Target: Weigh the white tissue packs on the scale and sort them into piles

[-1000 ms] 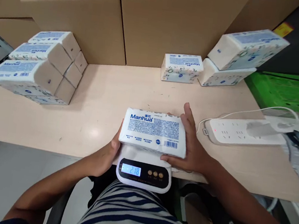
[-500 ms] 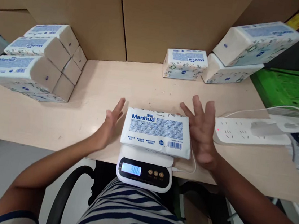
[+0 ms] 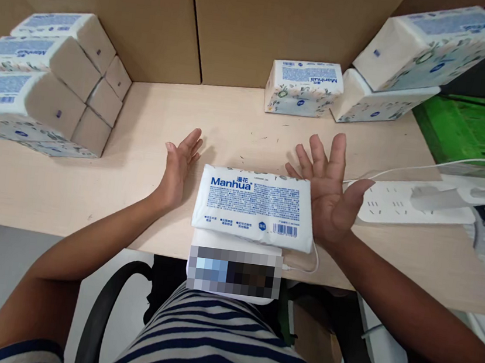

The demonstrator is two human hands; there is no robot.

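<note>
Head view: my left hand (image 3: pixel 179 165) and right hand (image 3: pixel 332 188) hover spread, empty; tissue pack (image 3: pixel 255 206) lies between, long axis three-to-nine, right hand nearer.

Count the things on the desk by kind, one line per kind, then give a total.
Tissue packs: 10, counting 1 on the scale, 6 stacked at left and 3 at the back right
Scale: 1
Power strip: 1
Total: 12

"manhua" on tissue pack (image 3: pixel 254 208), scale display unreadable
</note>
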